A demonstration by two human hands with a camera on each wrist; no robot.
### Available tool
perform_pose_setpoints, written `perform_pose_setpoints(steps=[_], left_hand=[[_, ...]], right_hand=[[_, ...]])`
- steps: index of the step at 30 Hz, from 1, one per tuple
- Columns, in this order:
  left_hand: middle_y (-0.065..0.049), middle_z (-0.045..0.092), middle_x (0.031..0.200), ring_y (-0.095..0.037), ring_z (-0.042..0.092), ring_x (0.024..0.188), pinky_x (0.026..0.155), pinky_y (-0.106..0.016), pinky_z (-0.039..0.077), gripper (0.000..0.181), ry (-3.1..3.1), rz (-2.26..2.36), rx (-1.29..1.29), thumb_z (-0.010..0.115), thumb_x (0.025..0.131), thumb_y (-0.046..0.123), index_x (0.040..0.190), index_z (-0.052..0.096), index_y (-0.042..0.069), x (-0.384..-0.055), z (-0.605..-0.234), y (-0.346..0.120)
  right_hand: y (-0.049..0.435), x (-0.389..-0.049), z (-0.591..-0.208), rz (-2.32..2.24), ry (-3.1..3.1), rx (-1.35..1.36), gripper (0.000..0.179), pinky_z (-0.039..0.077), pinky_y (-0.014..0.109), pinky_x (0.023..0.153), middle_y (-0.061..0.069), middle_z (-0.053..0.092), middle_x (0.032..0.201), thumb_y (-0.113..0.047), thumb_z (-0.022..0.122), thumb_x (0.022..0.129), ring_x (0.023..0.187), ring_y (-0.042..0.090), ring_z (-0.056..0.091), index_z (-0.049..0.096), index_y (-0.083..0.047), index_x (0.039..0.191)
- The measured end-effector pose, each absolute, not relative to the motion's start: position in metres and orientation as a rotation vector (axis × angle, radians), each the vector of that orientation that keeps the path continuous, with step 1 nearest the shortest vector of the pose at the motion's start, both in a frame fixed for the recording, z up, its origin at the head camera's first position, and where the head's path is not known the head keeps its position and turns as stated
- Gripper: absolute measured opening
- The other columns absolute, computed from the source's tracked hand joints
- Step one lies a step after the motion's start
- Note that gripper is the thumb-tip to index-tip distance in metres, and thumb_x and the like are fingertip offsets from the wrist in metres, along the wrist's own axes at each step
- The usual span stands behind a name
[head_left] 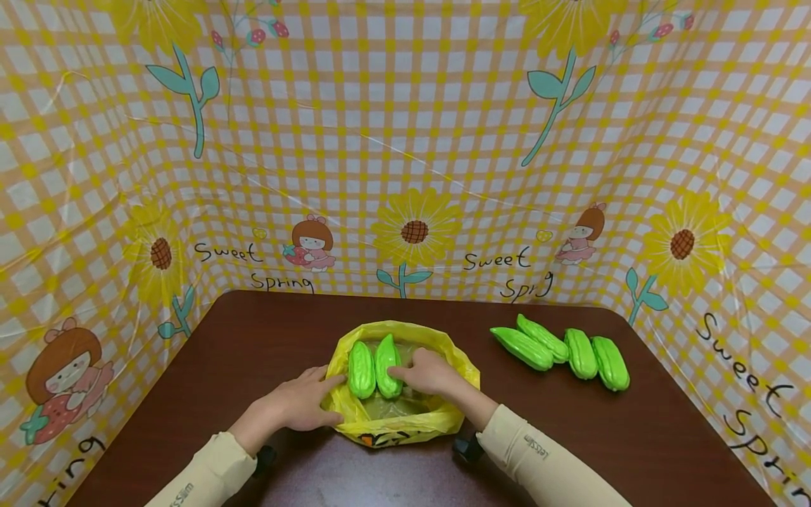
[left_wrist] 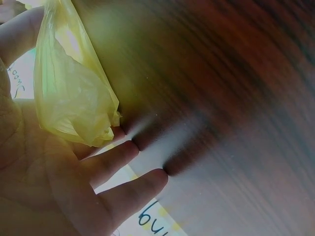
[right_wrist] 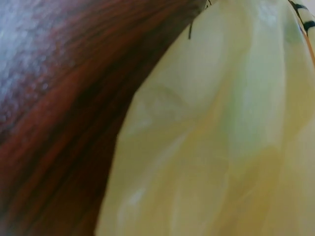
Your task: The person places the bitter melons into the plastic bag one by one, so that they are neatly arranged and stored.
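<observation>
Yellow plastic bag [head_left: 424, 425] sits mid-table, mouth up and spread wide, thin and crinkled, dark/orange print on the near side. Inside: left gourd [head_left: 362, 372] and right gourd [head_left: 388, 370], both bright green, glossy, ridged, elongated, side by side on the bag's left half, pointing away from the person. Four more gourds [head_left: 581, 353], same green, lie clustered on the dark brown table [head_left: 266, 345] to the right, well apart from the bag.

Left hand [head_left: 303, 403]: at the bag's left rim, unclenched, fingers extended and spread. Left wrist view has bag film between thumb and fingers, fingertips at the tabletop; no grasp.

Right hand [head_left: 434, 372]: reaches in over the right rim, one digit touching right gourd. Other fingers partly hidden, right wrist view shows only bag wall and table; can't tell whether it's gripping.
</observation>
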State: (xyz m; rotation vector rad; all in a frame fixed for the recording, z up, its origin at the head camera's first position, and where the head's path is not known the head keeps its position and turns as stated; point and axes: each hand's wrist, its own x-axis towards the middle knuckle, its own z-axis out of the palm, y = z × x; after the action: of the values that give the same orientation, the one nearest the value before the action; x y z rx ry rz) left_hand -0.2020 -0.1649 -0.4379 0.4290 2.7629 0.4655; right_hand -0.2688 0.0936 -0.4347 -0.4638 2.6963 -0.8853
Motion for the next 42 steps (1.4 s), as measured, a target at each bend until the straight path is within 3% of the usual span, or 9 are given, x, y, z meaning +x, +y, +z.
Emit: perform_pose_setpoints(steps=[10,18,22,25,27,29,35,39,42], left_hand=[[-0.014,0.031,0.162,-0.034,0.031,0.148,0.107,-0.062,0.039,0.075,2.766,0.468,0.440,0.071,0.090,0.048,0.153,0.045,0.016,-0.202,-0.438,-0.165],[-0.014,0.032,0.161,-0.034,0.032,0.148,0.106,-0.062,0.039,0.074,2.768,0.470,0.441,0.071,0.091,0.048,0.153,0.045,0.016,-0.203,-0.438,-0.165],[-0.013,0.032,0.161,-0.034,0.032,0.148,0.106,-0.062,0.039,0.074,2.764,0.473,0.439,0.071,0.091,0.048,0.153,0.045,0.017,-0.203,-0.438,-0.165],[-0.013,0.032,0.161,-0.034,0.032,0.148,0.106,-0.061,0.039,0.075,2.761,0.469,0.441,0.071,0.090,0.049,0.153,0.045,0.017,-0.203,-0.438,-0.165],[-0.014,0.032,0.161,-0.034,0.032,0.148,0.107,-0.061,0.039,0.075,2.763,0.463,0.442,0.071,0.090,0.049,0.153,0.045,0.016,-0.202,-0.439,-0.165],[-0.014,0.032,0.161,-0.034,0.032,0.148,0.107,-0.060,0.039,0.076,2.765,0.459,0.441,0.071,0.090,0.049,0.152,0.045,0.016,-0.202,-0.439,-0.165],[-0.013,0.032,0.162,-0.034,0.032,0.148,0.107,-0.061,0.039,0.076,2.762,0.460,0.437,0.071,0.090,0.049,0.153,0.045,0.017,-0.202,-0.439,-0.165],[-0.013,0.032,0.162,-0.034,0.032,0.148,0.107,-0.060,0.039,0.076,2.763,0.459,0.432,0.071,0.090,0.049,0.153,0.045,0.017,-0.202,-0.440,-0.164],[-0.013,0.032,0.161,-0.033,0.032,0.148,0.107,-0.061,0.039,0.076,2.765,0.458,0.430,0.071,0.090,0.049,0.153,0.045,0.017,-0.202,-0.439,-0.164]], right_hand=[[0.096,-0.269,-0.430,-0.861,2.738,-0.464,0.061,0.022,0.024,0.043,-0.011,0.026,0.044,-0.046,0.066,0.095,0.042,0.007,0.022,0.039,-0.020,0.047],[0.105,-0.268,-0.417,-0.955,2.696,-0.531,0.059,0.021,0.025,0.044,-0.010,0.024,0.046,-0.038,0.065,0.098,0.042,0.008,0.019,0.041,-0.020,0.048],[0.113,-0.266,-0.409,-0.980,2.693,-0.541,0.048,0.025,0.025,0.046,-0.008,0.029,0.049,-0.037,0.065,0.098,0.045,0.009,0.024,0.059,-0.016,0.056],[0.121,-0.266,-0.403,-0.999,2.708,-0.508,0.034,0.036,0.026,0.052,-0.007,0.051,0.061,-0.038,0.066,0.097,0.053,0.009,0.040,0.077,-0.012,0.078],[0.127,-0.265,-0.399,-1.021,2.718,-0.497,0.030,0.042,0.029,0.059,-0.003,0.067,0.079,-0.038,0.067,0.097,0.064,0.011,0.050,0.081,-0.012,0.093],[0.135,-0.266,-0.397,-1.040,2.727,-0.496,0.031,0.045,0.031,0.064,0.002,0.074,0.099,-0.038,0.067,0.097,0.075,0.013,0.056,0.080,-0.010,0.103],[0.157,-0.271,-0.395,-1.118,2.725,-0.494,0.028,0.035,0.030,0.055,0.006,0.072,0.097,-0.033,0.069,0.096,0.060,0.015,0.041,0.078,-0.009,0.108],[0.172,-0.272,-0.395,-1.130,2.751,-0.489,0.029,0.045,0.031,0.064,0.006,0.073,0.107,-0.035,0.068,0.096,0.077,0.015,0.056,0.078,-0.011,0.107],[0.183,-0.272,-0.396,-1.144,2.749,-0.464,0.030,0.047,0.033,0.066,0.007,0.073,0.111,-0.035,0.068,0.097,0.082,0.017,0.058,0.077,-0.010,0.110]])
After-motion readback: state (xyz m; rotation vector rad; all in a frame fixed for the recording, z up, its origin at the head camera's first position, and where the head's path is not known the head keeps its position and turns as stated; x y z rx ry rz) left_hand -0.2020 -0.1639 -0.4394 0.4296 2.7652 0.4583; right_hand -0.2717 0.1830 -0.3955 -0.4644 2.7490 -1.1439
